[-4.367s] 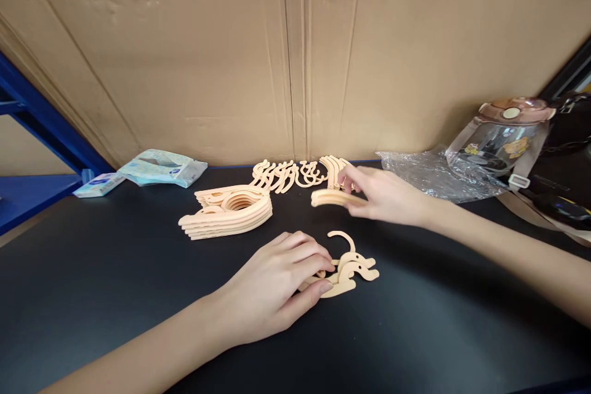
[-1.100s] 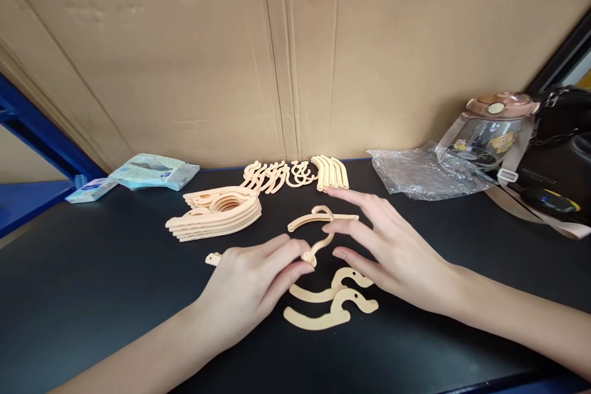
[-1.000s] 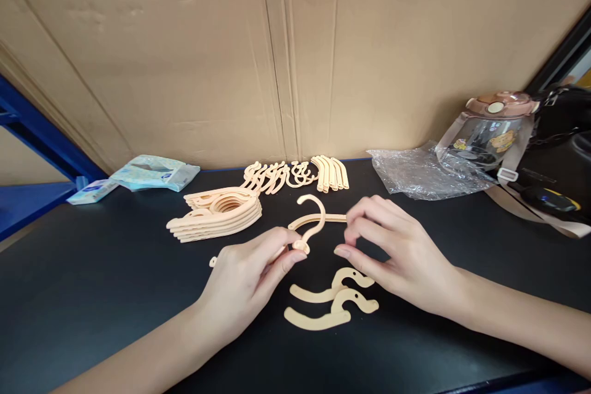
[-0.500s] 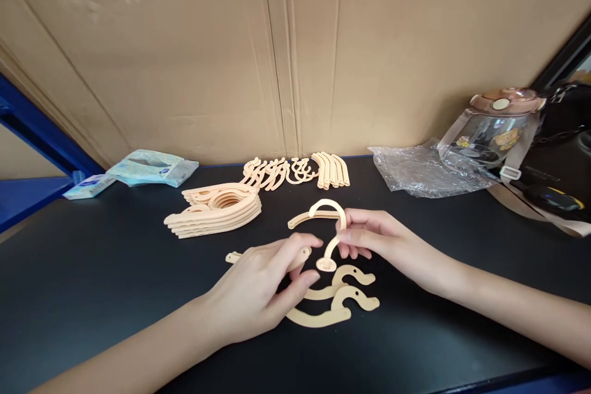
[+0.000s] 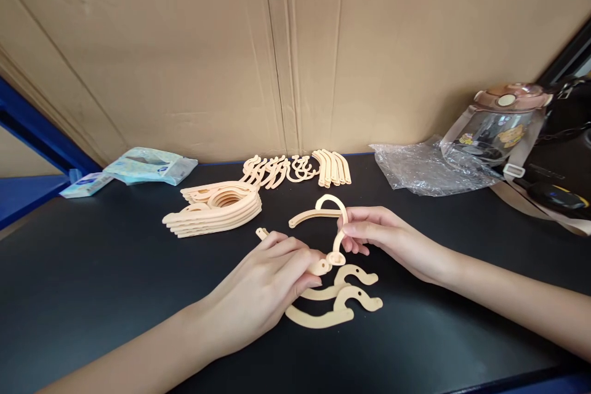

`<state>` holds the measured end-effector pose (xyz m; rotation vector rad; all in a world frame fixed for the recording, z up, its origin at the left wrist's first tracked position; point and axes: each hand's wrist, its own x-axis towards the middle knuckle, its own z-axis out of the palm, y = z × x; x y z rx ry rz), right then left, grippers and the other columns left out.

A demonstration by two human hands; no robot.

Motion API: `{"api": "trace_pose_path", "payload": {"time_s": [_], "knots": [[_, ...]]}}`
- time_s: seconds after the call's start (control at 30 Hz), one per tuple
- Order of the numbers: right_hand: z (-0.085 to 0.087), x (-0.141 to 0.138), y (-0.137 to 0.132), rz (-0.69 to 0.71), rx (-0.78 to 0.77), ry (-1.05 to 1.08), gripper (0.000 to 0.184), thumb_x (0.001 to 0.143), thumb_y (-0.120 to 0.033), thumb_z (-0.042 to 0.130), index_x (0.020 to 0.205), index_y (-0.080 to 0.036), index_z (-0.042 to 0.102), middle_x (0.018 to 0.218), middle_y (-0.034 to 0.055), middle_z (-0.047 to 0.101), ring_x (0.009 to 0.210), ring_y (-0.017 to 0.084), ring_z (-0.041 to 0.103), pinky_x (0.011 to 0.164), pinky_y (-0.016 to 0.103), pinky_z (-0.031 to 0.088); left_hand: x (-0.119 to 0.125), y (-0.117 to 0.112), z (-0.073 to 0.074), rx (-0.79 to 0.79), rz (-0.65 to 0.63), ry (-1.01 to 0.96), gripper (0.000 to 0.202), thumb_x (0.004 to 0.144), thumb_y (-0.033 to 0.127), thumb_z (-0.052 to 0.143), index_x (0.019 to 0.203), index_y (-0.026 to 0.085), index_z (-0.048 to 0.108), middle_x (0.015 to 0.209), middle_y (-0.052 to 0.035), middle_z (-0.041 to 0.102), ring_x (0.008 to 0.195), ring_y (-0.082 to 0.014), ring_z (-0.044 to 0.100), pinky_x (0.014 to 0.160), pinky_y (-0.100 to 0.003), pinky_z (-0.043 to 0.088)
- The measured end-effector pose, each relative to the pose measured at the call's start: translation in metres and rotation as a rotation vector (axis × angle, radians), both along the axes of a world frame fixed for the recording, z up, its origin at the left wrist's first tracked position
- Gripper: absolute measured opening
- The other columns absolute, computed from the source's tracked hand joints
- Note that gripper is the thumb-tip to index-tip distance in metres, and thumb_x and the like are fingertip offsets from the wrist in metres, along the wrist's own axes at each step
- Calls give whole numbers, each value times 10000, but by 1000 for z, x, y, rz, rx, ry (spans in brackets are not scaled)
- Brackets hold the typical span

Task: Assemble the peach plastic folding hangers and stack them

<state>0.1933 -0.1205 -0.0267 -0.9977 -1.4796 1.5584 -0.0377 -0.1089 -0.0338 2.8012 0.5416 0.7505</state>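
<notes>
My right hand (image 5: 369, 228) is closed on the shank of a beige hanger hook (image 5: 339, 240), held upright with its curve at the top and its flat round base at the bottom. My left hand (image 5: 277, 274) grips a beige hanger arm (image 5: 320, 267); its holed end is beside the hook's base, and whether they touch I cannot tell. The arm's middle is hidden by my fingers. Another curved arm (image 5: 309, 216) reaches behind the hook toward my right fingers; whether they hold it is unclear. Below my hands, two flat wavy hanger pieces (image 5: 318, 319) lie overlapping on the black table (image 5: 415, 338).
A stack of folded hangers (image 5: 212, 218) sits left of centre. Rows of loose hooks and wavy pieces (image 5: 272, 172) and curved arms (image 5: 333, 168) lie at the back. Clear plastic bags (image 5: 415, 166), a strapped bottle (image 5: 503, 123) and blue tissue packs (image 5: 148, 166) stand around them.
My left hand has moved right with the hanger arm, bringing its end close to the hook's base. The hook has turned slightly and shifted a little right in my right hand.
</notes>
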Motion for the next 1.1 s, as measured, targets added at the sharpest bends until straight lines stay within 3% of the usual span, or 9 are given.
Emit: {"api": "trace_pose_path", "payload": {"time_s": [0.4,0.6,0.8,1.1], "knots": [[0,-2,2,12,-2,-65,197,853,-311,598,726,-160,586,698,-2,586,675,116,502,620,244,376,1,2,-3,75,-43,0,144,1006,151,377,1022,170,519,856,-3,663,719,-126,557,818,-296,391],[0,-5,-2,-17,42,-112,242,836,-367,626,707,-164,604,718,-5,551,684,120,494,642,250,388,2,1,-1,180,-64,54,201,1016,182,341,1066,145,533,770,-25,632,673,-140,532,702,-296,424],[-1,-3,-4,-62,120,-173,279,864,-387,599,690,-173,559,674,-27,527,646,111,458,609,244,345,3,-1,4,264,-41,60,165,988,121,410,1099,104,530,756,-28,628,649,-143,536,629,-290,407],[-2,-1,-7,-114,334,-319,269,890,-347,569,683,-180,525,655,-38,485,641,113,424,613,253,338,4,-1,-2,394,14,131,208,977,124,441,1154,61,530,758,-34,652,634,-161,570,578,-314,384]]}}
